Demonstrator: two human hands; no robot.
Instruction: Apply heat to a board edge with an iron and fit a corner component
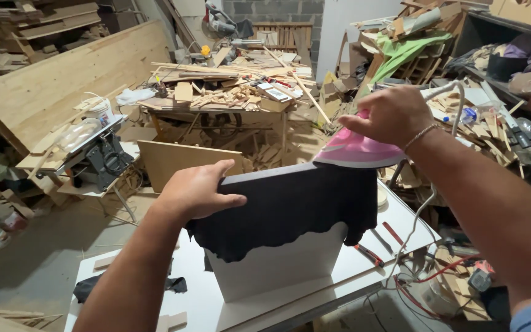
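Black cloth (290, 206) matt, soft – white board (278, 267) smooth, pink iron (354, 150) glossy plastic.

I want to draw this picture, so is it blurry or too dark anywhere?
Head view: mostly sharp and evenly lit; the right hand on the pink iron looks slightly soft; the black fabric is too dark to show folds; the right forearm bulges large near the edge, lens distortion.
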